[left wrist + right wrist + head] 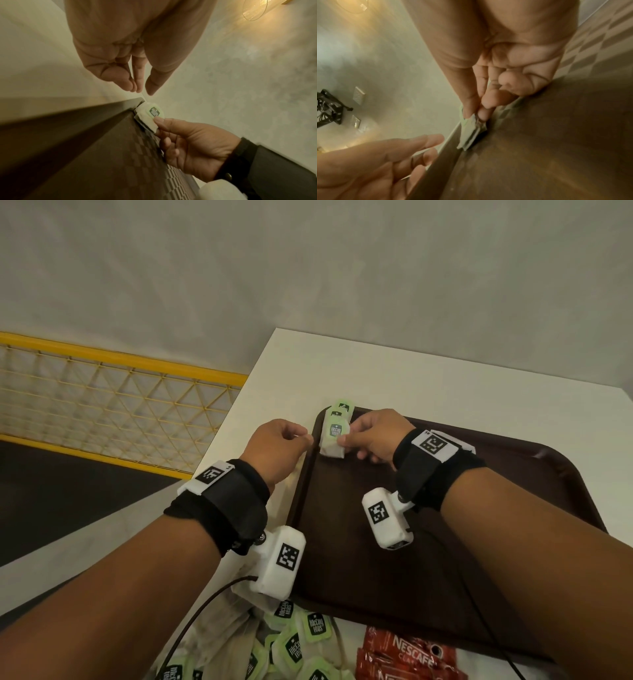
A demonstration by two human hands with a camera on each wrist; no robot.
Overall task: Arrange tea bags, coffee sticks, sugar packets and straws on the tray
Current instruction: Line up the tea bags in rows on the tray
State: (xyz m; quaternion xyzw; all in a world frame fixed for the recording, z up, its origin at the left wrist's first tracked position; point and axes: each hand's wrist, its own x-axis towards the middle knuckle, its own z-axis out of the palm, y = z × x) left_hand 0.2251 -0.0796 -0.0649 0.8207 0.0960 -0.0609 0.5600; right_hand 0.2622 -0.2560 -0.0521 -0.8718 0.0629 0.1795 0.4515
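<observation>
Right hand (371, 436) pinches tea bags (334, 436) in tray (445, 577) corner; left hand (274, 450) seemingly loose, empty.

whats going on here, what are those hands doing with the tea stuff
A person is lining up white tea bags with green labels in the far left corner of a dark brown plastic tray. The right hand pinches the nearest bag, while the left hand hovers by the tray's rim. More loose tea bags and red coffee sticks wait on the table.
</observation>
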